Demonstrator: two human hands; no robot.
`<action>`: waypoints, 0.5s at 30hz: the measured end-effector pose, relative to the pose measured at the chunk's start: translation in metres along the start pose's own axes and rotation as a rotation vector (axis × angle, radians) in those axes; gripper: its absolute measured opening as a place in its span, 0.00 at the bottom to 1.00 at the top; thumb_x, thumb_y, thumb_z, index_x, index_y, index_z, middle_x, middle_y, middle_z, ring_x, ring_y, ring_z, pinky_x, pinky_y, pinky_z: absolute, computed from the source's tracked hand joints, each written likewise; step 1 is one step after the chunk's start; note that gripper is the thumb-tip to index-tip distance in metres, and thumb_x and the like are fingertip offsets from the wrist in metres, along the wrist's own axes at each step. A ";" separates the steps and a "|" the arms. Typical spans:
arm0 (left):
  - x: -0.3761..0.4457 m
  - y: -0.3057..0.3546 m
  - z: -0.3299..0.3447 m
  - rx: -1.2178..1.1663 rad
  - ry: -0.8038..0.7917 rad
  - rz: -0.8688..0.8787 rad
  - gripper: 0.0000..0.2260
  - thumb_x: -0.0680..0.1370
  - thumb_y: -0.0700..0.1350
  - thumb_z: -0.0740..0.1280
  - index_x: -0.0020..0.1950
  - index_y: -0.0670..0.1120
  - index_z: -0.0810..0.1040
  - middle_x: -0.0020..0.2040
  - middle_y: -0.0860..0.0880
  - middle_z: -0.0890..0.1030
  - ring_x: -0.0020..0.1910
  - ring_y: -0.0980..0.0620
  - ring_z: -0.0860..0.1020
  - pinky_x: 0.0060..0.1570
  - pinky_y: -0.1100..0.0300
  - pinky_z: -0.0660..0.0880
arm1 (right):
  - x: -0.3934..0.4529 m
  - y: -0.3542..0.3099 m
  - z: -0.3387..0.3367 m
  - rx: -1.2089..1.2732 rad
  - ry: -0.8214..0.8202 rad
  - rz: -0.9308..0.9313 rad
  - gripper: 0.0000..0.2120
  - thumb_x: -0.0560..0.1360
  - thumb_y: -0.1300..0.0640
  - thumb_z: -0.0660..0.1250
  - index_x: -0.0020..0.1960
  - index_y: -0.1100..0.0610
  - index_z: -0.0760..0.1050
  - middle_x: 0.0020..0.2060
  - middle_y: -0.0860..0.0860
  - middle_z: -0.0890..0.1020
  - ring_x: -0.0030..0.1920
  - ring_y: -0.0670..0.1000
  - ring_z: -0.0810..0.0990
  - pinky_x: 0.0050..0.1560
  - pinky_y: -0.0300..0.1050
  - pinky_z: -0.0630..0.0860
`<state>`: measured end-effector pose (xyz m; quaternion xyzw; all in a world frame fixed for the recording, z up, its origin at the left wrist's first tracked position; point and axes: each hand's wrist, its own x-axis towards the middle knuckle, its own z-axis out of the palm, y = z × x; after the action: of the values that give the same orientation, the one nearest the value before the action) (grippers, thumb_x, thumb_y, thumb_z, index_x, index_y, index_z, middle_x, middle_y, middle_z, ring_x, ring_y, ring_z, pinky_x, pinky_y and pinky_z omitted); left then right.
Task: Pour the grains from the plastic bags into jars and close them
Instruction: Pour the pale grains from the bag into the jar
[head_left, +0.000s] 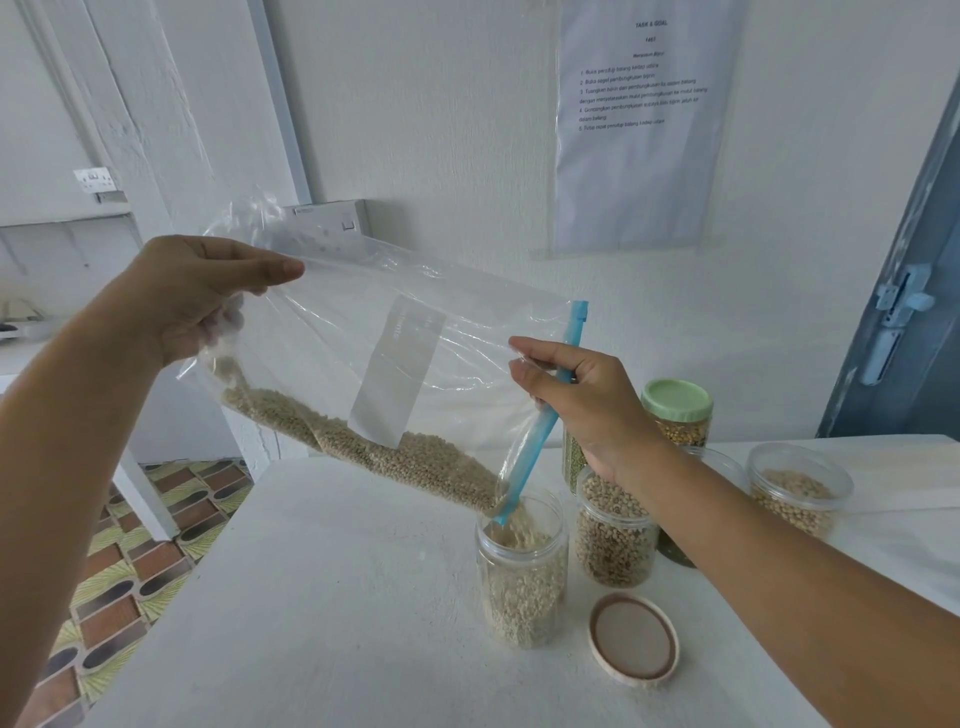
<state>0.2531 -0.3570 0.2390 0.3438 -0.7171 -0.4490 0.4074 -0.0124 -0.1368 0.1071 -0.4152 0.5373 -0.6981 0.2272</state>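
On the white counter (322, 597) a peach lid (634, 640) lies beside the open jar (521, 571) receiving grains from the tilted zip bag (395, 364), its bottom corner in the left hand's (187, 296) grip, its blue zipper edge pinched by the right hand (582, 395).

Dark jar (675, 551) behind bean jar (613, 535)

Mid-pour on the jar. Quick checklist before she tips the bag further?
1. Bag mouth over the open jar: ok.
2. Left hand holds the raised bag corner: ok.
3. Right hand pinches the blue zip end: ok.
4. Room left in jar: ok, grains sit below the rim.
5. Lid within reach on the table: ok.
6. Spilled grains on table: cannot tell.
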 end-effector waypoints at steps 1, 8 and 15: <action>0.000 0.001 0.001 -0.002 0.003 -0.003 0.22 0.54 0.57 0.86 0.42 0.51 0.89 0.32 0.55 0.79 0.30 0.53 0.67 0.36 0.57 0.63 | 0.000 0.000 0.000 0.002 -0.001 -0.001 0.14 0.78 0.60 0.74 0.63 0.54 0.84 0.52 0.47 0.84 0.38 0.37 0.79 0.49 0.34 0.76; -0.001 0.002 0.003 -0.004 0.018 -0.010 0.18 0.57 0.57 0.84 0.41 0.50 0.89 0.32 0.53 0.78 0.32 0.53 0.66 0.36 0.57 0.63 | 0.001 0.001 -0.001 -0.002 -0.004 0.005 0.14 0.78 0.59 0.74 0.63 0.53 0.84 0.51 0.46 0.84 0.38 0.38 0.78 0.50 0.35 0.76; -0.001 0.002 0.003 0.013 0.015 -0.008 0.17 0.58 0.57 0.83 0.41 0.51 0.89 0.32 0.54 0.79 0.30 0.53 0.66 0.27 0.61 0.65 | 0.001 0.002 -0.001 0.011 -0.005 0.009 0.14 0.77 0.60 0.74 0.62 0.52 0.84 0.49 0.45 0.84 0.37 0.38 0.78 0.50 0.35 0.76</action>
<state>0.2508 -0.3548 0.2400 0.3528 -0.7156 -0.4432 0.4087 -0.0141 -0.1379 0.1054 -0.4131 0.5349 -0.6990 0.2339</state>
